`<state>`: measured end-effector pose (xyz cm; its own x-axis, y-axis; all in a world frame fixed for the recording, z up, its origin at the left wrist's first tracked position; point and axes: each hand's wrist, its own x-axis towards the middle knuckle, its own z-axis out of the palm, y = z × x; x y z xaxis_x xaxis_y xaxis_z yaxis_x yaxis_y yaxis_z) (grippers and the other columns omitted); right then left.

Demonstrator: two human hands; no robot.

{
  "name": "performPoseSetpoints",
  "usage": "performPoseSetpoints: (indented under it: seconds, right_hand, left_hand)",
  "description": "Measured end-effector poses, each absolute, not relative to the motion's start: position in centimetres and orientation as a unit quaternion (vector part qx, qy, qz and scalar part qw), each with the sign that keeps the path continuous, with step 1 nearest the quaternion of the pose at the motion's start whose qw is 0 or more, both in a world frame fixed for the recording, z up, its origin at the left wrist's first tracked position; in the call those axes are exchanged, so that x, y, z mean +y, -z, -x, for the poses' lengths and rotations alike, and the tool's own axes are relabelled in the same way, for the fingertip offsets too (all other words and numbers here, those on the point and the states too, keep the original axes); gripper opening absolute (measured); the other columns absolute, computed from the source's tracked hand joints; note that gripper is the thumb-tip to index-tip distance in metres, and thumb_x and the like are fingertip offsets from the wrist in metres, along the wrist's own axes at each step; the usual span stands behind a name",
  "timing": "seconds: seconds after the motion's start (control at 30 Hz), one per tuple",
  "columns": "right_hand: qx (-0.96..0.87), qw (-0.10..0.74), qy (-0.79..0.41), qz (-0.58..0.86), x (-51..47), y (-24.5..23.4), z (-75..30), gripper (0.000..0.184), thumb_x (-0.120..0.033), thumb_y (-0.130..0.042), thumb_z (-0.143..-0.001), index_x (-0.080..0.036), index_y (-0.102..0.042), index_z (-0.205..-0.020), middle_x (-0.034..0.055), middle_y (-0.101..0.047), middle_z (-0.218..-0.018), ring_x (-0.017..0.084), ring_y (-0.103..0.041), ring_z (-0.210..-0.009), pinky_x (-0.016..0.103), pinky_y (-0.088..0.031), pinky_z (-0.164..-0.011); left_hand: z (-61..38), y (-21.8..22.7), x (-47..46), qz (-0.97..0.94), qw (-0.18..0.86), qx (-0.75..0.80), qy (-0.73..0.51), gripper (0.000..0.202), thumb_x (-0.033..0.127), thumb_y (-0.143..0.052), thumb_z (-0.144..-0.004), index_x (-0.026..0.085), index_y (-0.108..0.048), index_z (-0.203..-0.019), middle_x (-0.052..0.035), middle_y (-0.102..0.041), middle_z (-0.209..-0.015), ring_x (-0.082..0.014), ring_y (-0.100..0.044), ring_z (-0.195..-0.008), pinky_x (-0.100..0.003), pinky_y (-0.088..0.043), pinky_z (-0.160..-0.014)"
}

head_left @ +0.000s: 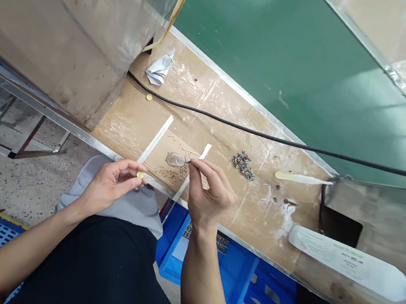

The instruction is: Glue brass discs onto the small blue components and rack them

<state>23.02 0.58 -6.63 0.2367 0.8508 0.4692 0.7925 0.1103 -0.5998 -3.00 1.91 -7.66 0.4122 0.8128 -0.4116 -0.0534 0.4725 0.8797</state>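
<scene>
My left hand pinches a small round brass disc between thumb and fingertips, just off the near edge of the workbench. My right hand is closed in a pinch on a tiny blue component, its tip held at a small clear plastic cap lying on the cardboard-covered bench. A pile of several similar blue and brass components lies to the right of that hand.
A black cable runs across the bench. White strips, a second brass disc, crumpled paper, a wooden stick, a white glue bottle. Green conveyor belt behind; blue bins below.
</scene>
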Motion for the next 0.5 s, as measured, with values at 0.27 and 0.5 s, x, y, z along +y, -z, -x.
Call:
performPoseSetpoints:
  seconds: [0.27, 0.5]
  right_hand:
    - [-0.618, 0.437, -0.072, 0.650, 0.50, 6.56, -23.35, 0.011, -0.022, -0.076, -0.107, -0.028, -0.085, -0.110, 0.0034, -0.088, -0.110, 0.024, -0.085, -0.106, 0.042, -0.070, -0.097]
    - [-0.628, 0.449, -0.080, 0.631, 0.72, 6.83, -23.34, 0.018, -0.015, -0.077, -0.105, -0.029, -0.086, -0.113, 0.0019, -0.088, -0.113, 0.023, -0.085, -0.109, 0.041, -0.071, -0.100]
  left_hand:
    - [3.02, 7.44, 1.99, -0.420, 0.730, 0.454, -0.290, 0.030, 0.038, -0.083, -0.103, 0.021, -0.080, -0.127, -0.0075, -0.089, -0.110, -0.0204, -0.086, -0.101, -0.028, -0.068, -0.090]
    - [3.08, 7.29, 1.94, -0.421, 0.730, 0.453, -0.291, 0.028, 0.037, -0.082, -0.104, 0.021, -0.080, -0.127, -0.0068, -0.089, -0.110, -0.0204, -0.085, -0.103, -0.029, -0.068, -0.092]
